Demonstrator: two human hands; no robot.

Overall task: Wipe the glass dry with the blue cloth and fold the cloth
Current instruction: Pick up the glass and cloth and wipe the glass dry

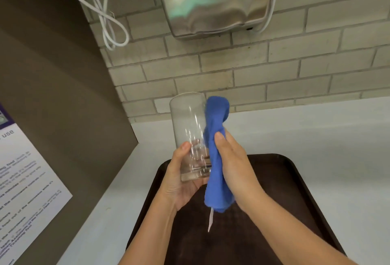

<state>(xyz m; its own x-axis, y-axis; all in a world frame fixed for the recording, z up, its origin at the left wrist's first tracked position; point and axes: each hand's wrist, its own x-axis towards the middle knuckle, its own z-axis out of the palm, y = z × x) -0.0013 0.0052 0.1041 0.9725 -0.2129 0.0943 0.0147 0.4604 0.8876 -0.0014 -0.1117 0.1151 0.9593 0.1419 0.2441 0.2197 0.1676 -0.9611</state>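
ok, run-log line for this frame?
step: wiping | left hand: holds glass | right hand: presses blue cloth on glass side | over tray | fold: pending

Soft, even indoor light, glare on the steel dryer (215, 0), wide-angle bending at edges.

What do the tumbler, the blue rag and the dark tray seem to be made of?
Tumbler: clear glass, see-through with bright glints. Blue rag: soft woven cloth, likely cotton or microfibre, bunched, with a white tag. Tray: probably dark brown plastic, matte, with rounded corners.
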